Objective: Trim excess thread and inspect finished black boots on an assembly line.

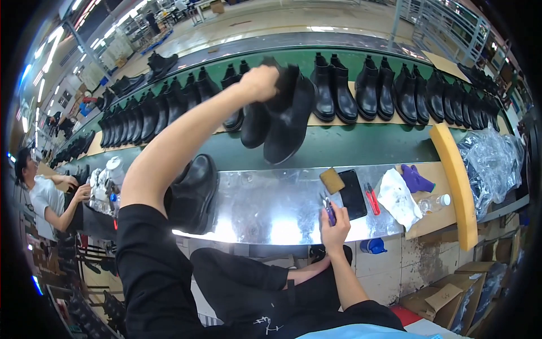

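My left hand [258, 82] is stretched far forward and grips a pair of black ankle boots [279, 116] by their tops, holding them in the air above the green conveyor belt [361, 144]. My right hand [335, 220] rests at the near edge of the shiny metal worktop [265, 209] and holds small purple-handled snips [328, 208]. One more black boot [195, 192] stands on the metal worktop under my left arm.
Pairs of black boots [367, 90] line the far side of the belt. On the worktop lie a brown block [332, 181], a black pad [353, 195], red snips [372, 199], a white cloth [398, 198], purple gloves [416, 179], a bottle [433, 203]. A yellow foam strip [454, 181] and clear plastic bags [494, 161] sit right. A seated person [48, 198] works at left.
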`<state>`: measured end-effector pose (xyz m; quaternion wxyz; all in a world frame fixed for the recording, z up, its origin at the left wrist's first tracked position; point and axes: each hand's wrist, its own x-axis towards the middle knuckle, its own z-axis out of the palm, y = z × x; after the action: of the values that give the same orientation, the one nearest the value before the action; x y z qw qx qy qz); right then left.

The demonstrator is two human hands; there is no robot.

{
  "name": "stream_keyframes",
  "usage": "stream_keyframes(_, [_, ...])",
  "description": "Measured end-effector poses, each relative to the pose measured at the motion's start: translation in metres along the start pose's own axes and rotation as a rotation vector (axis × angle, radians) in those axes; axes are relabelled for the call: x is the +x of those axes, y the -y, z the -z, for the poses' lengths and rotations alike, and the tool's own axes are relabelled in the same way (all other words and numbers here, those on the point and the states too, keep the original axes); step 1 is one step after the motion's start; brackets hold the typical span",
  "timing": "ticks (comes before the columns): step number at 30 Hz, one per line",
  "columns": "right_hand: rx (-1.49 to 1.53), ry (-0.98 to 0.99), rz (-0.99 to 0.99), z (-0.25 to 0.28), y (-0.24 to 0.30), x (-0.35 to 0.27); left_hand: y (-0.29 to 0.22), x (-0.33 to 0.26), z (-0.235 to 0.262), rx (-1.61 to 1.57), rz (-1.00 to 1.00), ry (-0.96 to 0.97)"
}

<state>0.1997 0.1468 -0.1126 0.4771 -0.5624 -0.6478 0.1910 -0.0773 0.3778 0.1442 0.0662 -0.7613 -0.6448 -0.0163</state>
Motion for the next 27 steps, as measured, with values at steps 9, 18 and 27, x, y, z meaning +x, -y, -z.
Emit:
stream_keyframes(9, [0.002,0.072,-0.084,-0.001,-0.001,0.002,0.043,0.186,-0.053,-0.069,0.351,0.377])
stream_keyframes(18, [-0.043,0.126,-0.033,0.001,-0.007,0.008,0.075,0.264,-0.144,-0.199,0.452,0.167])
stream_keyframes(27, [-0.101,0.151,-0.03,0.0,-0.012,0.008,0.08,0.291,-0.171,-0.43,0.49,0.164])
